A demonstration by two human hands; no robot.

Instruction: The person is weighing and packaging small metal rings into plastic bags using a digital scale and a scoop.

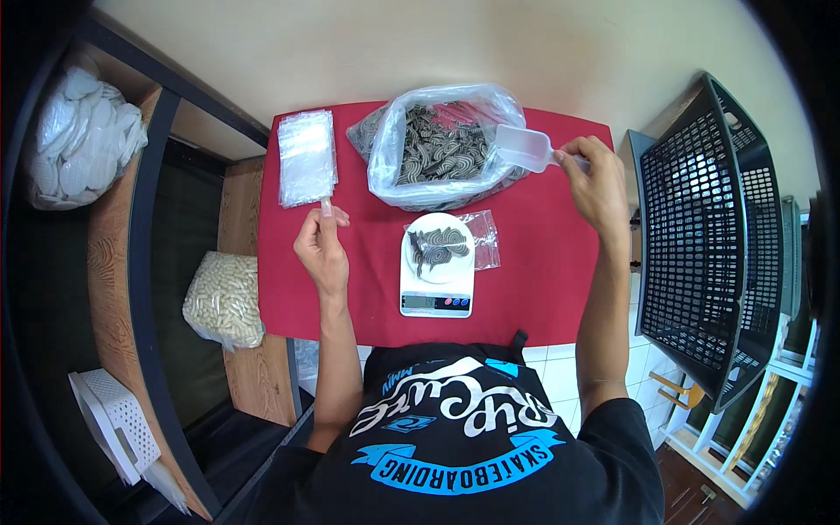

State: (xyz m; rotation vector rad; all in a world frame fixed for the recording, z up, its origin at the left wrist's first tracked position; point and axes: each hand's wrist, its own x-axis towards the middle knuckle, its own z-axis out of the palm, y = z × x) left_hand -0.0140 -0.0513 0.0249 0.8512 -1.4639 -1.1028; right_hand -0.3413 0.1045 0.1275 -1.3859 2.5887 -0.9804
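Observation:
My right hand (596,190) grips the handle of a translucent plastic scoop (525,147), whose blade is over the right rim of an open clear plastic bag (394,177). Dark and pale striped spiral pieces (443,144) fill this bag. My left hand (323,246) is below a stack of small clear plastic bags (306,157), thumb tip close to the lower edge; whether it pinches anything is unclear. Between the hands stands a white digital kitchen scale (410,282) with striped pieces (438,248) on its round platform. A small clear bag (485,239) lies partly behind the platform.
A red cloth (525,282) covers the table. Wooden shelves (108,282) at the left hold a bag of pale pieces (224,298), a bag of white pieces (85,141) and a white perforated basket (121,413). Black plastic crates (695,236) stand at the right; a wall borders the table's far side.

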